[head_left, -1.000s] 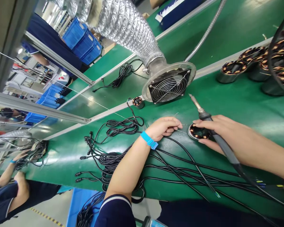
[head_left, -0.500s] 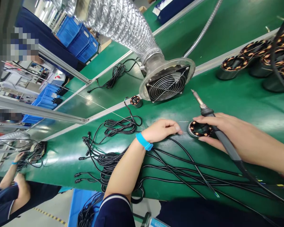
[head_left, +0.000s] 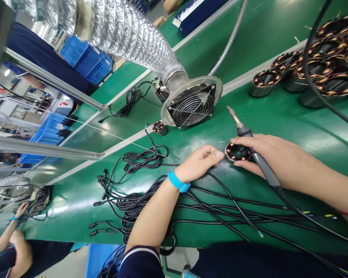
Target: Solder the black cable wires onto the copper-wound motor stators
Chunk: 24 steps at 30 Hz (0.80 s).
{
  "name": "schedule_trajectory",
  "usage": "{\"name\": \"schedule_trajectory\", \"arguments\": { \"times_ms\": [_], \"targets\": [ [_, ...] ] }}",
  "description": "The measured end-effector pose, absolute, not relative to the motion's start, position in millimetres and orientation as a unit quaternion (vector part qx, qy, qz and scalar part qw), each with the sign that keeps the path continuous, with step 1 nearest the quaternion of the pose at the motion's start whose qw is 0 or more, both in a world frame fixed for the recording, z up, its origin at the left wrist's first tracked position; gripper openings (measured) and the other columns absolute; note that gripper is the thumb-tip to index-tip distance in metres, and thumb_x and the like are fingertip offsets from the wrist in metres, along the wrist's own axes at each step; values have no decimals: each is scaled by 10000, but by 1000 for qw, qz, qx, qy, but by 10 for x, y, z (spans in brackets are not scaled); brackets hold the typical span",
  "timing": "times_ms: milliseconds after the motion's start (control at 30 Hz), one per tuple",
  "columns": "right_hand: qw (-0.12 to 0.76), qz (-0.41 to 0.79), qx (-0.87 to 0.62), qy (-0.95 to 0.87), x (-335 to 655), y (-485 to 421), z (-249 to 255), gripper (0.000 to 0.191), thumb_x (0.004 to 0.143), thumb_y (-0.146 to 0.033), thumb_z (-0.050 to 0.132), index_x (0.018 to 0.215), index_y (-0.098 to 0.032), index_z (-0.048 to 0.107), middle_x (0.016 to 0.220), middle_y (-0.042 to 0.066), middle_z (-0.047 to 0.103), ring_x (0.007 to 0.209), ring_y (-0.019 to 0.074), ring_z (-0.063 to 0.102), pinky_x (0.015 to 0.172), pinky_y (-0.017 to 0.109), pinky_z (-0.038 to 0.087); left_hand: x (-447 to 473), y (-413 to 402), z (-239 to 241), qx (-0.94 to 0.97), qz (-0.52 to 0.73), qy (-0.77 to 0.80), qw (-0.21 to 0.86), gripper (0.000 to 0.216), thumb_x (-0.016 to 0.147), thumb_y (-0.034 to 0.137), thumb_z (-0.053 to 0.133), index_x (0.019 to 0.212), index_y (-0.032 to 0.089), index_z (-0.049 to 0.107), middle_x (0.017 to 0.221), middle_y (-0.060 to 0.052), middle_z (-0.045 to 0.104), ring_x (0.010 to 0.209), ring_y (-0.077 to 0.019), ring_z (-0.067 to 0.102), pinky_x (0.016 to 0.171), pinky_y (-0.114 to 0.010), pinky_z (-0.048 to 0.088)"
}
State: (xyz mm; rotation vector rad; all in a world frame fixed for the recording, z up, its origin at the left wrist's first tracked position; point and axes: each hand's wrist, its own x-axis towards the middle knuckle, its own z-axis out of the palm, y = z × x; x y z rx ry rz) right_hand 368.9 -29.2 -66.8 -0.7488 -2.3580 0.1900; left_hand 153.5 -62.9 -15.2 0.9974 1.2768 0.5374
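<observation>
A soldering iron [head_left: 262, 166] and a wound stator [head_left: 231, 156] share one grip above the green surface [head_left: 71, 224].
From here I see the right hand [head_left: 274, 156] closed around the iron's handle, thumb and finger also pinching the stator, right of centre; the tip points far left. The left hand [head_left: 201, 162] has its fingertips drawn together by the stator's left rim; I can't tell whether they hold wire. Black cables [head_left: 133, 200] sprawl to the left, a fan [head_left: 195, 110] stands beyond.

Bare bench [head_left: 278, 117] lies open between soldering iron [head_left: 262, 165] and stators [head_left: 295, 84], but cables [head_left: 135, 200] crowd the near side.
</observation>
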Motion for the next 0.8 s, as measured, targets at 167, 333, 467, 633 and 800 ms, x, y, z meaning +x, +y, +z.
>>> {"name": "schedule_trajectory", "arguments": {
  "times_ms": [167,333,467,633,800],
  "targets": [
    [312,91,-297,-898,3700,-286,-694,448,1076,-534,355,1220,-166,567,936,95,681,751,234,657,646,373,524,1478,-617,-185,479,198,535,668,210,860,244,728,728,117,626,696,16,581,675,-82,486,709,-222,404],
    [336,100,-258,-900,3687,-256,-693,416,1087,-505,361,1215,-172,576,934,79,696,758,230,666,650,367,526,1527,-631,-236,500,220,483,684,205,928,205,624,743,121,651,774,-29,663,759,-109,594,815,-247,467],
    [331,136,-264,-896,3780,-185,-694,414,1073,-510,408,1325,-216,555,1076,84,711,904,253,692,762,403,555,1524,-689,-194,576,159,494,632,148,909,269,694,921,131,645,844,-20,633,760,-110,568,780,-248,469],
    [331,168,-293,-881,3894,-139,-626,508,1038,-564,474,1404,-214,522,1192,83,692,1004,240,686,785,364,571,1675,-827,-58,797,-140,375,452,233,905,257,696,1122,176,664,1199,-87,622,1006,-207,625,838,-313,487],
    [375,148,-324,-856,3926,-150,-569,407,1049,-501,486,1312,-206,581,1200,71,692,1056,206,689,888,326,564,1823,-905,7,838,-200,354,365,244,993,261,502,1160,181,661,1307,-99,592,992,-220,660,757,-328,484]
  ]
}}
